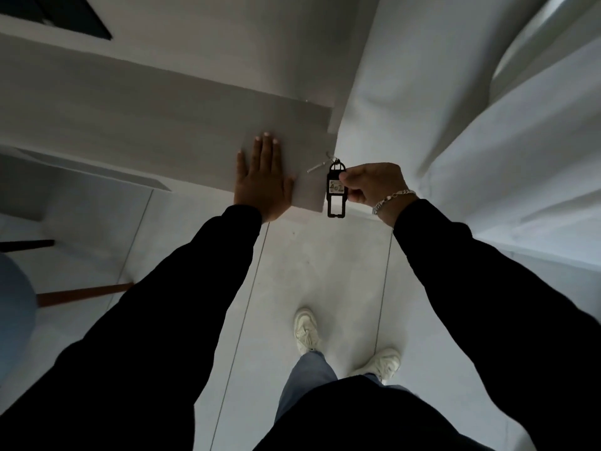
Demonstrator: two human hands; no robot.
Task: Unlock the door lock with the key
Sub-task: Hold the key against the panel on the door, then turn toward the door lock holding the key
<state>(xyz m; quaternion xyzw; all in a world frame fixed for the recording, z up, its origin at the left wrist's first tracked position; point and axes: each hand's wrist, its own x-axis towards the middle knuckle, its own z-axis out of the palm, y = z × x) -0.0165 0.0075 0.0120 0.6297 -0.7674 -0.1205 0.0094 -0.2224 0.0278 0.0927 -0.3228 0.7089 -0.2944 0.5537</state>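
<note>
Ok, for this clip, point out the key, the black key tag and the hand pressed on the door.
key (317, 166), head view, on the silver shaft left of the ring.
black key tag (336, 190), head view, on its label window.
left hand (263, 180), head view, on the back of the hand, flat against the door.

Two hands are in view: the left hand (262, 183) and the right hand (374, 183). There is one door (162, 131), one silver key (317, 166) and one black key tag (336, 190) with a single paper label. One metal bracelet (392, 198) circles the right wrist. Two dark sleeves (182, 294) cover the arms. Two white shoes (305, 332) stand on the floor (325, 262). One white curtain (487, 125) hangs at the right.
</note>
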